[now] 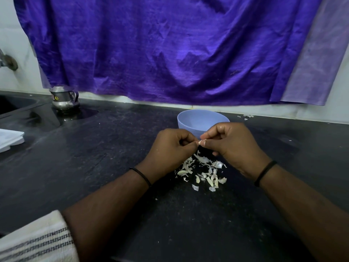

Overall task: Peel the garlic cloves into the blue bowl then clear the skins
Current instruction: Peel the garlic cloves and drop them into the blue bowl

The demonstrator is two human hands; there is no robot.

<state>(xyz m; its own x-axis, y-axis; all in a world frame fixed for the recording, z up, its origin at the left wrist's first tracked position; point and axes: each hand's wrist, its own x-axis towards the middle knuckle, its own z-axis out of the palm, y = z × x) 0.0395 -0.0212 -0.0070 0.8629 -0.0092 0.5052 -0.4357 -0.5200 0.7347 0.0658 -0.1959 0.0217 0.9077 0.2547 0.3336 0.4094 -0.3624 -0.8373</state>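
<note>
My left hand and my right hand meet above the dark counter, fingertips together. Between them both hands pinch a small garlic clove, of which only a pale tip shows. Right behind the hands stands the blue bowl; its inside is partly hidden by my right hand. A heap of pale garlic skins lies on the counter just below the hands, between my wrists.
A steel pot stands at the back left beside a sink. A white object lies at the left edge. A purple cloth hangs behind the counter. A few skin scraps lie at the back right.
</note>
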